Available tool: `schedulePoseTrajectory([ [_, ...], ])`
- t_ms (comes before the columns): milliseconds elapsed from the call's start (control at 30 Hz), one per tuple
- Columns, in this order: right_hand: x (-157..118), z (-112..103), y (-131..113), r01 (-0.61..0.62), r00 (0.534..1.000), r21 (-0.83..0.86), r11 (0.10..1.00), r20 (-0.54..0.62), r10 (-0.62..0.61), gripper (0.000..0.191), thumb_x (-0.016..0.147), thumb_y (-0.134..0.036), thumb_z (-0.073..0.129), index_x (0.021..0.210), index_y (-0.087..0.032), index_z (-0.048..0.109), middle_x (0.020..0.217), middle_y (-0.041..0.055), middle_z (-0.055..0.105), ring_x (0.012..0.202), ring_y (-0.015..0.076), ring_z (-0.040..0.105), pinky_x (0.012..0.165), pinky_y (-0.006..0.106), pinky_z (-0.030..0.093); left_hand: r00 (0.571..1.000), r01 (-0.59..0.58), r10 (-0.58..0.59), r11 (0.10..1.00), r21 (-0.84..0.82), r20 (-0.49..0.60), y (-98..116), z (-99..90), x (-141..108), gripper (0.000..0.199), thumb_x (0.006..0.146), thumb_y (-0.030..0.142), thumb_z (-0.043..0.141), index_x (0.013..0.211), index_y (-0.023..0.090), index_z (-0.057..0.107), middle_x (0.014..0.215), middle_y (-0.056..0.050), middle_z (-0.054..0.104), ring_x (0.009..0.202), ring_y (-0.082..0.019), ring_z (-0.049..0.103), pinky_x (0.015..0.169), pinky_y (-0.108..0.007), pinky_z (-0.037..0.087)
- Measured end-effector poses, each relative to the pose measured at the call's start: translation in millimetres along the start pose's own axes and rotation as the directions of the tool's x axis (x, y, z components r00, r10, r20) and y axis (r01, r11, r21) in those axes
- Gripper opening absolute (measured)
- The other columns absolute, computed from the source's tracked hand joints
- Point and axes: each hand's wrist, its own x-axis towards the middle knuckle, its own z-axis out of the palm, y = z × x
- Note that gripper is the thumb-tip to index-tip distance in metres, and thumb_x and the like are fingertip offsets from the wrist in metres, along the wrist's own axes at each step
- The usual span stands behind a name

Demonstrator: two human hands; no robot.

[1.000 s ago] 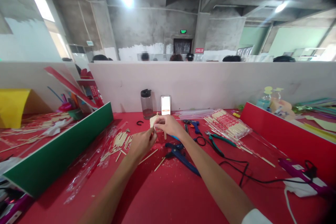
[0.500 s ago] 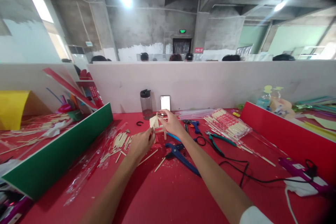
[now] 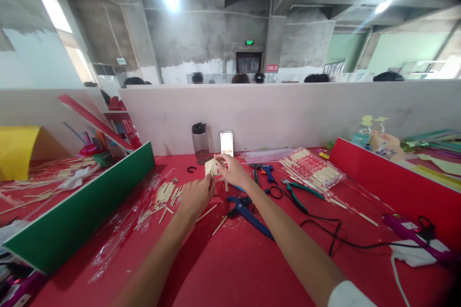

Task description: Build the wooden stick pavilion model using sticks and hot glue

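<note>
A small model of pale wooden sticks (image 3: 212, 168), with a slanted roof-like face, stands up from the red table between my hands. My left hand (image 3: 196, 194) is closed on its lower near side, thumb and fingers pinched together. From the right, my right hand (image 3: 232, 171) has its fingers curled round the upper right edge of the model, fingertips touching the sticks. My fingers hide much of the model's right and lower parts. Left of it lies a heap of short cut sticks (image 3: 165, 193). Blue-handled cutters (image 3: 248, 216) rest just right of my hands.
Behind stand a dark bottle (image 3: 200, 144) and a lit phone (image 3: 226, 143) against the white partition (image 3: 288, 115). To the right lie a blue glue gun (image 3: 268, 172), green-handled pliers (image 3: 306, 192), bundled sticks (image 3: 313, 168) and a black cable (image 3: 334, 230). Green (image 3: 79, 211) and red (image 3: 396, 187) boards flank the table.
My right hand has shifted slightly down and closed in on the model's upper right edge. My left hand has moved up a little along its near side.
</note>
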Motion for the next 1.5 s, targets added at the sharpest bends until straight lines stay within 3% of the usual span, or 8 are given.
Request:
schedulePoseTrajectory([
  [300, 0.3, -1.6, -0.3, 0.004, 1.0, 0.008, 1.0, 0.007, -0.004, 0.027, 0.086, -0.013, 0.054, 0.112, -0.019, 0.061, 0.117, 0.008, 0.066, 0.11, 0.0189, 0.061, 0.099, 0.036, 0.046, 0.999, 0.032, -0.032, 0.999, 0.007, 0.0, -1.2, -0.2, 1.6, 0.042, 0.1, 0.036, 0.03, 0.109, 0.018, 0.067, 0.085, -0.015, 0.075, 0.078, -0.027, 0.072, 0.07, -0.031, 0.044],
  [633, 0.5, -1.8, 2.9, 0.018, 1.0, -0.008, 1.0, 0.009, -0.018, 0.027, 0.087, -0.016, 0.055, 0.113, -0.018, 0.061, 0.117, 0.0086, 0.066, 0.11, 0.0192, 0.061, 0.1, 0.035, 0.045, 0.997, 0.074, -0.074, 0.997, 0.002, -0.034, -11.1, 4.1, 4.0, 0.055, 0.1, 0.049, 0.027, 0.094, 0.02, 0.073, 0.08, -0.016, 0.074, 0.076, -0.03, 0.072, 0.068, -0.033, 0.044],
  [800, -0.1, -3.1, 0.1, 0.007, 1.0, -0.01, 1.0, 0.011, -0.007, 0.027, 0.087, -0.015, 0.055, 0.113, -0.019, 0.061, 0.117, 0.0084, 0.066, 0.11, 0.0189, 0.062, 0.101, 0.036, 0.045, 0.994, 0.094, -0.094, 0.996, 0.0, -0.051, -14.2, 1.4, 3.5, 0.047, 0.099, 0.052, 0.032, 0.096, 0.02, 0.068, 0.08, -0.013, 0.074, 0.075, -0.029, 0.071, 0.066, -0.032, 0.041],
  [1000, -0.2, -3.0, -0.6, 0.02, 1.0, -0.008, 1.0, 0.006, -0.02, 0.026, 0.087, -0.014, 0.055, 0.112, -0.019, 0.061, 0.116, 0.0079, 0.067, 0.109, 0.0188, 0.062, 0.099, 0.036, 0.046, 0.968, 0.007, -0.029, 0.996, -0.089, -0.251, -19.0, 7.8, 1.9, 0.034, 0.101, 0.048, 0.036, 0.105, 0.023, 0.058, 0.099, -0.008, 0.072, 0.078, -0.023, 0.069, 0.06, -0.028, 0.035],
  [1233, 0.6, -1.4, 6.2, 0.054, 0.999, -0.008, 0.999, 0.0, -0.054, 0.026, 0.086, -0.014, 0.056, 0.112, -0.019, 0.061, 0.116, 0.0077, 0.066, 0.109, 0.0192, 0.062, 0.099, 0.036, 0.046, 0.851, -0.224, 0.122, 0.964, -0.144, -0.51, -31.9, 32.4, 9.2, 0.026, 0.1, 0.038, 0.045, 0.115, 0.022, 0.059, 0.105, -0.007, 0.07, 0.094, -0.02, 0.067, 0.069, -0.027, 0.044],
  [1333, 0.2, -1.3, 7.2, 0.061, 0.998, -0.013, 0.998, 0.0, -0.061, 0.027, 0.086, -0.014, 0.056, 0.112, -0.02, 0.061, 0.115, 0.007, 0.066, 0.108, 0.0192, 0.062, 0.098, 0.036, 0.046, 0.818, -0.256, 0.129, 0.954, -0.154, -0.56, -34.3, 40.4, 11.5, 0.022, 0.1, 0.034, 0.048, 0.112, 0.022, 0.06, 0.104, -0.007, 0.071, 0.096, -0.02, 0.067, 0.075, -0.028, 0.045],
  [1500, 0.1, -1.1, 7.2, 0.063, 0.998, -0.01, 0.998, -0.003, -0.063, 0.029, 0.086, -0.013, 0.056, 0.113, -0.019, 0.06, 0.115, 0.0072, 0.066, 0.108, 0.0191, 0.062, 0.099, 0.037, 0.046, 0.817, -0.27, 0.118, 0.943, -0.193, -0.564, -33.2, 45.5, 12.6, 0.017, 0.1, 0.032, 0.047, 0.106, 0.021, 0.059, 0.1, -0.006, 0.07, 0.091, -0.019, 0.067, 0.075, -0.028, 0.046],
])
